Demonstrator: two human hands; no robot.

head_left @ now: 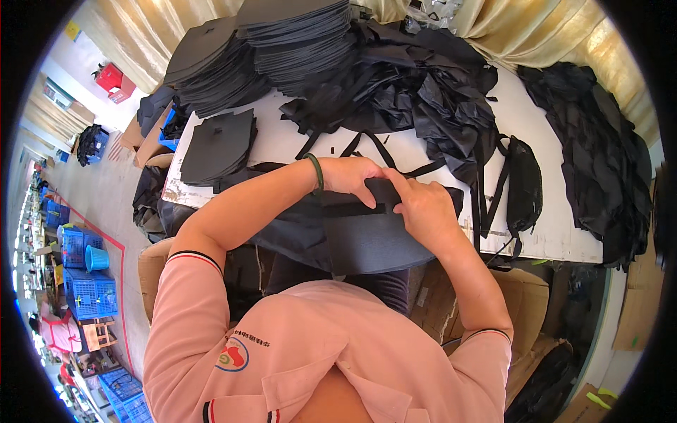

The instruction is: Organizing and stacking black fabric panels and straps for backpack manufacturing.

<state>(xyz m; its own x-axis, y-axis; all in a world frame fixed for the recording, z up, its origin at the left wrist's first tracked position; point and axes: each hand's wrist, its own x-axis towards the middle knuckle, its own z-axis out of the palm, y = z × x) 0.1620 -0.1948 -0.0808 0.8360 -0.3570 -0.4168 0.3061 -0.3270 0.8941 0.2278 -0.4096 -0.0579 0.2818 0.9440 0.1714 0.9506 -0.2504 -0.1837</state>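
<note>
A black flat panel (370,243) with a curved lower edge stands tilted over my lap at the table's near edge, and a darker strip crosses its upper part. My left hand (350,176) grips its upper edge, thumb on the near face and fingers partly hidden behind. Close beside it, my right hand (427,208) is closed on the same edge, with the two index fingers almost meeting. Black fabric (296,229) hangs from the table to the left of the panel. Black straps (377,148) lie just beyond my hands.
Tall stacks of black panels (296,46) stand at the far left of the white table (564,229), with a smaller stack (218,148) nearer. Heaped black fabric (423,92) covers the far middle. A black pouch (522,183) and more fabric (599,155) lie right. Blue crates (92,292) stand on the floor.
</note>
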